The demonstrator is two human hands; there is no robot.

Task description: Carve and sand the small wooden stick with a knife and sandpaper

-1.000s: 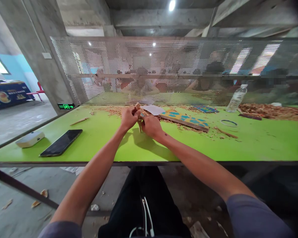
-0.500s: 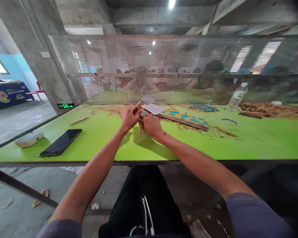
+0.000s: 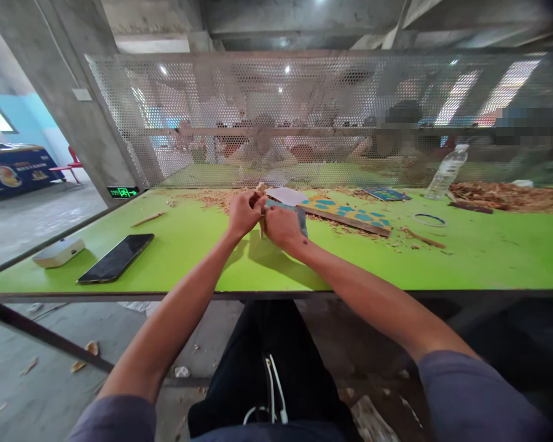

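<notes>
Over the green table, my left hand [image 3: 245, 212] is closed round a small carved wooden piece [image 3: 260, 187]. Its pale knobbly top shows above the fingers, and a narrow end points down below them. My right hand [image 3: 282, 224] is closed right beside it, pressed close to the wood. From behind the right hand sticks out a grey-blue sheet [image 3: 302, 222] that looks like sandpaper. The fingers hide most of the wooden piece and how the sheet lies against it. A white paper [image 3: 286, 196] lies just beyond the hands.
A patterned yellow and blue board [image 3: 348, 215] lies right of my hands among shavings. Farther right are a ring [image 3: 429, 220], a plastic bottle [image 3: 447, 173] and a shavings heap [image 3: 502, 195]. A phone [image 3: 116, 258] and white box [image 3: 59, 253] lie left. A mesh screen [image 3: 239, 116] stands behind.
More of the grey-blue sheet shows to the right of my right hand. Both hands keep their hold, with only small shifts. The whole view has tilted slightly.
</notes>
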